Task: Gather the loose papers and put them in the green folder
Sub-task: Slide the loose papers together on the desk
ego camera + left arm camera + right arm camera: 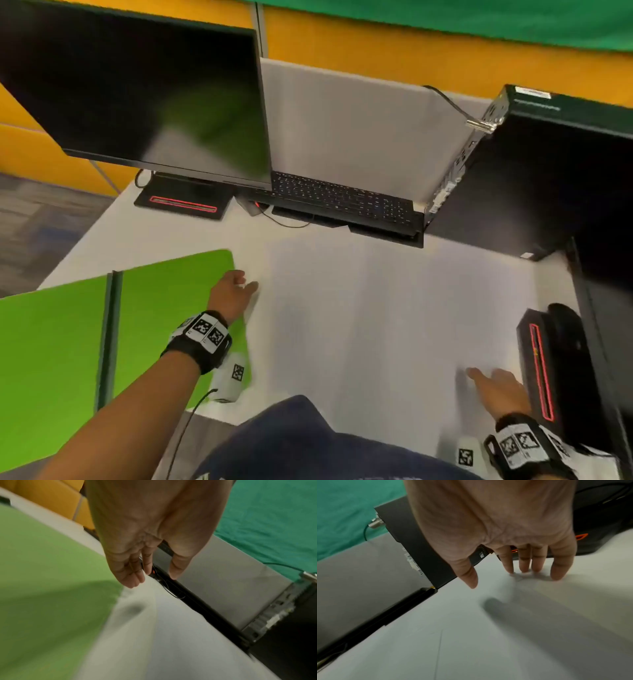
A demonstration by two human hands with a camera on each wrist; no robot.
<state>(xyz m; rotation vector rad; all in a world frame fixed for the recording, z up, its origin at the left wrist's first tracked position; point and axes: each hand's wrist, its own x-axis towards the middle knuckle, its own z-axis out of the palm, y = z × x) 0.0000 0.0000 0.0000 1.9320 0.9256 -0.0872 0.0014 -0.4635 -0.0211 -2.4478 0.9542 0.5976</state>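
The green folder point(68, 329) lies open flat at the left of the white desk, also seen as a green sheet point(42, 574) in the left wrist view. Loose white papers point(376, 308) are spread over the middle of the desk, blurred. My left hand point(239, 287) hovers at the folder's right edge over the papers' left side, fingers relaxed and holding nothing point(145, 574). My right hand point(493, 387) lies on the papers near the right, its straight fingertips point(523, 568) pressing the sheet point(471, 628).
A black monitor point(154, 96) stands at the back left, a keyboard point(342, 202) behind the papers. A black computer case point(548, 178) sits at the right, with a black device with a red stripe point(541, 370) beside my right hand. A grey partition point(342, 130) backs the desk.
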